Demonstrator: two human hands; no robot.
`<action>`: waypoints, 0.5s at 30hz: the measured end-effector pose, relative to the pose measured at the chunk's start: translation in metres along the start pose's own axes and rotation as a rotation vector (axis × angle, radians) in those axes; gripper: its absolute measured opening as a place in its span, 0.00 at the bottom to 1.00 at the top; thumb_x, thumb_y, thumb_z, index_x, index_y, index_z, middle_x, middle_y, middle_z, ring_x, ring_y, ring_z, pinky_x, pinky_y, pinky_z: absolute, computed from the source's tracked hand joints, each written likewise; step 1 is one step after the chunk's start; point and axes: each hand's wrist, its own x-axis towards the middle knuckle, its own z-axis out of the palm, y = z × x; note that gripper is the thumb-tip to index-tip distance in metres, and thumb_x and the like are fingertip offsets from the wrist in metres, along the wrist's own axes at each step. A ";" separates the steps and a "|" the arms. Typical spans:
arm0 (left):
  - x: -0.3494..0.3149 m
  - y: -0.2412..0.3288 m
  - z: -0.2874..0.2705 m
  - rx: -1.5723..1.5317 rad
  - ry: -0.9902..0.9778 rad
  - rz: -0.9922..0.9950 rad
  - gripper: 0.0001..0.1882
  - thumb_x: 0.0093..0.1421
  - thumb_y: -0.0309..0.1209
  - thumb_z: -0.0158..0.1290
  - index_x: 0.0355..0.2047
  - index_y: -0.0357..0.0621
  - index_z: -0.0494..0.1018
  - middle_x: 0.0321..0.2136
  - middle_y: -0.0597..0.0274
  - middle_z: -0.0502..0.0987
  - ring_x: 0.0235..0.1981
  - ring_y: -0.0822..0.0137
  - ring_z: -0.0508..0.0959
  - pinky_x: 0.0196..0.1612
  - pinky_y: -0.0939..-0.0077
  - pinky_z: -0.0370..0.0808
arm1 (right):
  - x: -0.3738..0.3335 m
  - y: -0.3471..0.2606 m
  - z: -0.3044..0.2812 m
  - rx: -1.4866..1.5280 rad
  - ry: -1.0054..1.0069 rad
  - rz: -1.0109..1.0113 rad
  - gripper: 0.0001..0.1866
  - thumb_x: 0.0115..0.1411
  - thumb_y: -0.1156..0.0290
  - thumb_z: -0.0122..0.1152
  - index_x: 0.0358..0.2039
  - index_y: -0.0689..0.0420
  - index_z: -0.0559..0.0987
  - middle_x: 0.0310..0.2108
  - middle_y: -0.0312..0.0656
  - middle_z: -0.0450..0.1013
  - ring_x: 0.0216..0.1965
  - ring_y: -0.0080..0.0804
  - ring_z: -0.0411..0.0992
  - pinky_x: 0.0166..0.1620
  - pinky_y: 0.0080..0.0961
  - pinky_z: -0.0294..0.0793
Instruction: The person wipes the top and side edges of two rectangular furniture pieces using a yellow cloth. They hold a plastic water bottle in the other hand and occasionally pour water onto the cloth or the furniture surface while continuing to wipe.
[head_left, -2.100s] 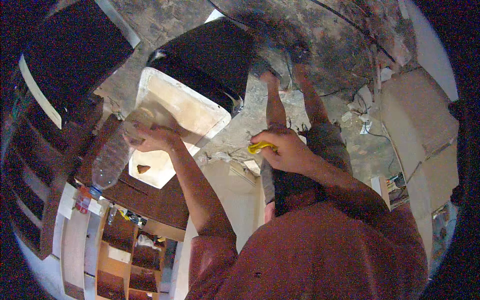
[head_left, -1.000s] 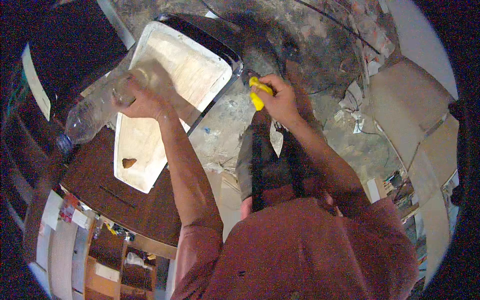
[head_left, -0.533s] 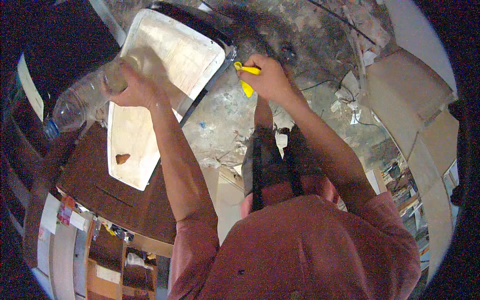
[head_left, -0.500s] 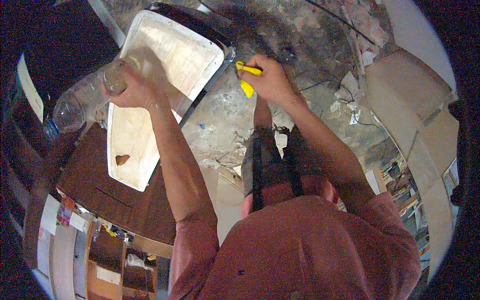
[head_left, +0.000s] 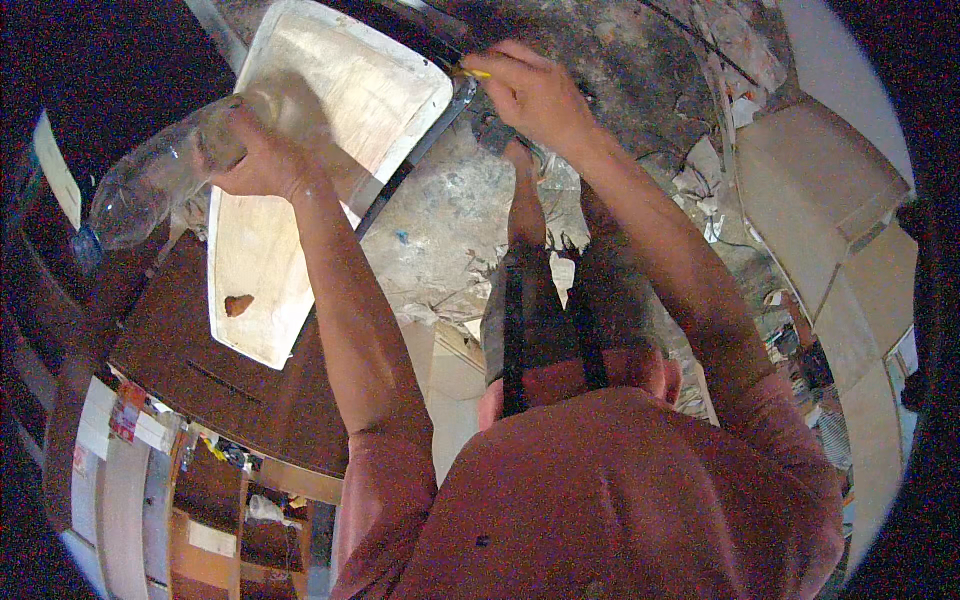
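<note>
My left hand (head_left: 262, 160) is closed round one end of a clear plastic bottle (head_left: 150, 190). The bottle is tilted, its blue cap (head_left: 87, 246) pointing down and left. Beneath that hand lies a pale, wood-toned panel (head_left: 350, 100) with a white rim and a small brown patch near its lower end. My right hand (head_left: 540, 95) is closed by the panel's upper right corner, pinching a limp yellow strip (head_left: 478, 73). Only a sliver of the strip shows; the rest is hidden by the fingers. Whether it touches the panel's dark edge I cannot tell.
A dark brown tabletop (head_left: 190, 330) extends under the panel. Shelves (head_left: 205, 515) with small items stand at the lower left. Torn paper (head_left: 700, 170) and scraps lie on the stained floor (head_left: 430, 210). Large cardboard sheets (head_left: 810, 160) stand at the right.
My right hand has moved up and left to the panel's corner, and the yellow strip is now mostly hidden. The bottle is still in my left hand, shifted slightly left.
</note>
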 end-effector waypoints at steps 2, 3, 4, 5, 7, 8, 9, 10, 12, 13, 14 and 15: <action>0.001 0.002 0.002 0.087 -0.004 0.005 0.24 0.56 0.27 0.63 0.50 0.36 0.67 0.44 0.52 0.77 0.41 0.58 0.79 0.46 0.66 0.80 | -0.011 -0.006 -0.004 -0.004 -0.068 -0.001 0.14 0.62 0.71 0.53 0.47 0.47 0.80 0.39 0.43 0.75 0.37 0.46 0.78 0.40 0.39 0.80; 0.001 0.003 0.003 0.052 0.001 -0.006 0.24 0.56 0.28 0.63 0.50 0.36 0.67 0.44 0.52 0.77 0.41 0.59 0.79 0.47 0.66 0.79 | -0.018 -0.009 -0.005 0.009 -0.131 0.027 0.15 0.61 0.72 0.54 0.47 0.48 0.80 0.40 0.43 0.75 0.37 0.45 0.78 0.39 0.37 0.80; 0.002 0.004 0.004 0.021 0.002 -0.019 0.24 0.56 0.28 0.63 0.50 0.36 0.67 0.44 0.52 0.77 0.42 0.59 0.79 0.47 0.65 0.79 | -0.022 -0.011 -0.007 0.018 -0.193 0.059 0.15 0.61 0.73 0.54 0.48 0.49 0.80 0.41 0.43 0.74 0.37 0.44 0.78 0.38 0.35 0.79; 0.002 0.004 0.005 -0.011 0.003 -0.031 0.24 0.57 0.28 0.63 0.51 0.36 0.67 0.44 0.52 0.77 0.42 0.59 0.79 0.47 0.65 0.79 | -0.025 -0.012 -0.008 0.028 -0.271 0.119 0.15 0.60 0.73 0.56 0.47 0.50 0.81 0.39 0.43 0.75 0.37 0.45 0.78 0.38 0.34 0.79; 0.003 0.004 0.004 -0.011 -0.017 -0.012 0.25 0.57 0.29 0.64 0.51 0.36 0.67 0.44 0.51 0.77 0.42 0.59 0.79 0.47 0.64 0.79 | -0.026 -0.013 -0.008 0.110 -0.111 0.117 0.14 0.60 0.73 0.57 0.46 0.51 0.81 0.38 0.43 0.75 0.37 0.45 0.78 0.38 0.34 0.79; 0.002 0.004 0.003 -0.004 -0.031 -0.005 0.25 0.57 0.29 0.64 0.51 0.37 0.67 0.44 0.51 0.77 0.42 0.59 0.79 0.47 0.64 0.79 | -0.025 -0.012 -0.008 0.138 -0.141 0.189 0.14 0.59 0.73 0.58 0.46 0.51 0.81 0.37 0.43 0.75 0.37 0.45 0.78 0.38 0.35 0.79; 0.001 0.003 0.003 -0.029 -0.018 -0.020 0.27 0.55 0.29 0.65 0.52 0.35 0.67 0.46 0.50 0.76 0.44 0.58 0.77 0.49 0.64 0.77 | -0.023 -0.010 -0.007 0.153 -0.030 0.102 0.14 0.59 0.73 0.58 0.46 0.50 0.81 0.37 0.43 0.76 0.37 0.44 0.78 0.38 0.34 0.79; -0.001 0.003 0.002 -0.049 -0.011 -0.040 0.29 0.53 0.28 0.65 0.52 0.34 0.67 0.47 0.49 0.74 0.46 0.58 0.75 0.51 0.64 0.75 | -0.019 -0.008 -0.006 0.152 0.012 0.075 0.14 0.59 0.73 0.59 0.46 0.50 0.81 0.36 0.43 0.76 0.37 0.44 0.78 0.38 0.34 0.79; -0.004 0.001 0.000 -0.026 -0.008 -0.042 0.29 0.52 0.29 0.66 0.52 0.33 0.67 0.47 0.48 0.74 0.46 0.57 0.75 0.51 0.65 0.75 | -0.016 -0.006 -0.005 0.126 0.048 0.042 0.14 0.59 0.73 0.59 0.46 0.50 0.81 0.36 0.43 0.76 0.36 0.43 0.78 0.37 0.34 0.80; -0.003 0.001 0.000 0.012 -0.011 -0.018 0.28 0.54 0.29 0.65 0.51 0.33 0.67 0.46 0.49 0.75 0.44 0.58 0.77 0.49 0.64 0.77 | -0.015 -0.006 -0.004 0.102 0.050 0.029 0.14 0.59 0.74 0.59 0.46 0.50 0.81 0.36 0.43 0.76 0.36 0.43 0.78 0.37 0.33 0.79; -0.002 0.001 0.000 0.042 -0.024 0.041 0.26 0.56 0.30 0.65 0.51 0.33 0.68 0.45 0.50 0.77 0.42 0.58 0.79 0.48 0.64 0.79 | -0.015 -0.006 -0.004 0.083 0.081 0.026 0.14 0.59 0.74 0.59 0.46 0.50 0.81 0.36 0.44 0.76 0.36 0.42 0.78 0.37 0.33 0.79; 0.001 0.001 0.001 0.058 -0.015 0.019 0.26 0.55 0.30 0.65 0.51 0.33 0.68 0.46 0.50 0.77 0.43 0.58 0.79 0.47 0.64 0.79 | -0.017 -0.007 -0.004 0.049 0.008 0.014 0.14 0.59 0.74 0.59 0.46 0.50 0.81 0.36 0.44 0.76 0.35 0.42 0.78 0.37 0.33 0.79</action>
